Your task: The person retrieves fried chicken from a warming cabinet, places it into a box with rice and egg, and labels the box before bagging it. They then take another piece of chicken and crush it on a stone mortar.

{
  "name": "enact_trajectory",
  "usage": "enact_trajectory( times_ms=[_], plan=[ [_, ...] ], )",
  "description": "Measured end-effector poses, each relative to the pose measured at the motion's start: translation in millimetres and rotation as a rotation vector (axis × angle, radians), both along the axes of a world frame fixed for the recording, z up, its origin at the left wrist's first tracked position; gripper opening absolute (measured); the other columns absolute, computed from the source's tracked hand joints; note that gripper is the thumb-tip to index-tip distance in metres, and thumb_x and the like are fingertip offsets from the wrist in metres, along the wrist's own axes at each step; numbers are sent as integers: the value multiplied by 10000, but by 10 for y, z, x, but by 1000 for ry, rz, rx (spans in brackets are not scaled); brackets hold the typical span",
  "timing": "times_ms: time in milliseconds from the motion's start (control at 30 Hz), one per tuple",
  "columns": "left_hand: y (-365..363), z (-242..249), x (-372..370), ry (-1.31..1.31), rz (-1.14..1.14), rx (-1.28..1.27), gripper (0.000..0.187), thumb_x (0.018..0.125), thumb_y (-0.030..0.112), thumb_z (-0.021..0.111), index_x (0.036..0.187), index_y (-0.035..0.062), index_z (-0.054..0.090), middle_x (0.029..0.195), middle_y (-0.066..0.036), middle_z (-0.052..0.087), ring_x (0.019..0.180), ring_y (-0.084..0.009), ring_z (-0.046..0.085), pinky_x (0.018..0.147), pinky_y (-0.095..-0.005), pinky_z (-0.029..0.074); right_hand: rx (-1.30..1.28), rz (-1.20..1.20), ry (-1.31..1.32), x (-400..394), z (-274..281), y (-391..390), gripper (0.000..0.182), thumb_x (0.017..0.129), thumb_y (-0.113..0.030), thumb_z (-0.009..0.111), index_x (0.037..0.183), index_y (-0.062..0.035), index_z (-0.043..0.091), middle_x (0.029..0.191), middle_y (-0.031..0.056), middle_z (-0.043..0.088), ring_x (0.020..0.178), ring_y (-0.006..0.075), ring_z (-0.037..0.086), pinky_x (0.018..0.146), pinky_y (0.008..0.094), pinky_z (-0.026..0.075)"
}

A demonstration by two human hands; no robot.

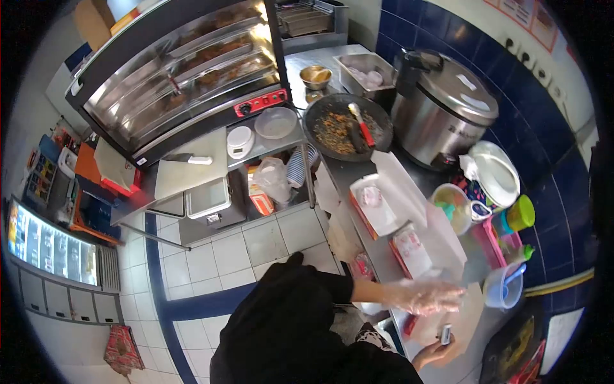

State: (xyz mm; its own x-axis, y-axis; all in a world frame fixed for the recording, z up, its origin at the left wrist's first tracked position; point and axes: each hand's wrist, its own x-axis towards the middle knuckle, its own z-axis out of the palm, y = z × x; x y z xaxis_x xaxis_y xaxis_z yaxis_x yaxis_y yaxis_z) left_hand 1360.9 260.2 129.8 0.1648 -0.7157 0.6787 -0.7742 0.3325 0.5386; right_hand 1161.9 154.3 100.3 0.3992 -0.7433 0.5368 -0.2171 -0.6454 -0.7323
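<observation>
While its fingers are pinching a small white-and-grey object (446, 331), the bare right hand (437, 352) is curling at the edge of an open cardboard food box (425, 331); the plastic-gloved left hand (432, 298) is hovering over it, fingers extended, forearm (369, 292) sloping from a black sleeve (334, 287).

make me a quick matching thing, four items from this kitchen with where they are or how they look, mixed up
1. left hand
2. knife
3. round dark pan
4. rice cooker

a. silver, by the blue-tiled wall
b. on the cutting board
c. in a clear glove
d. with a red-handled utensil in it

Pairs: 1-c, 2-b, 3-d, 4-a
</observation>
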Motion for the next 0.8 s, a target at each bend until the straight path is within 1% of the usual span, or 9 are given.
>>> enact_trajectory(
  times_ms=[133,167,300,333,367,500,533,567,800],
  plan=[
    [1603,888,1493,-391,583,-338,474,659,75,637,1126,90,554,1197,-171,479,1108,-350,490,869,-455,441,88,41,-71,552,229,378,263,880,-214,484,996,17,532,856,105,531,735,194,516,649,314,422],
    [2122,1149,1826,-336,794,-58,452,727,129,633,1164,54,540,1265,-207,446,1202,-363,410,946,-467,391,76,-2,-37,826,475,699,251,880,-201,472,977,22,534,871,117,529,765,190,513,652,315,417],
    [3611,1838,3352,-223,1553,-198,570,775,243,585,1257,-18,427,1328,-288,323,1186,-433,387,991,-485,310,51,410,-258,1834,540,1548,251,808,-178,488,940,34,511,886,81,517,813,170,484,736,292,397],
    [4008,1917,3779,-439,1670,-347,652,791,293,571,1291,-71,361,1346,-323,263,1174,-458,386,983,-488,312,103,361,-358,2211,641,1942,416,775,-380,547,881,20,511,797,99,495,755,201,504,652,305,412],
    [4344,2057,4071,-398,1801,-306,701,809,323,549,1313,-99,305,1370,-342,199,1182,-473,367,988,-496,302,89,408,-337,2469,529,2092,364,769,-327,540,871,22,517,782,100,505,736,197,506,638,298,411],
    [5148,2304,4947,-504,1929,-349,604,886,389,425,1353,19,326,1415,-305,138,1300,-434,205,1027,-551,210,107,571,-210,3188,640,2972,189,717,-139,525,815,23,528,736,101,541,671,188,517,606,294,418],
    [5266,2281,5117,-600,1982,-70,584,892,407,413,1366,78,324,1430,-273,136,1318,-407,184,1026,-585,167,65,639,-244,3330,709,3162,127,675,-44,511,783,22,523,715,101,557,634,185,521,587,290,420],
    [5362,2257,5269,-692,2010,214,566,898,425,401,1379,138,322,1445,-242,135,1336,-380,163,1024,-619,124,102,620,-230,3419,721,3345,123,668,-34,507,777,22,519,716,102,557,634,186,524,583,289,418],
    [5723,1974,5618,-1029,2078,266,690,835,578,425,1412,251,234,1484,-146,94,1378,-305,47,997,-662,-80,89,638,-157,4151,841,3761,121,667,-2,504,783,12,536,707,90,553,620,171,516,586,259,417]
  ],
)
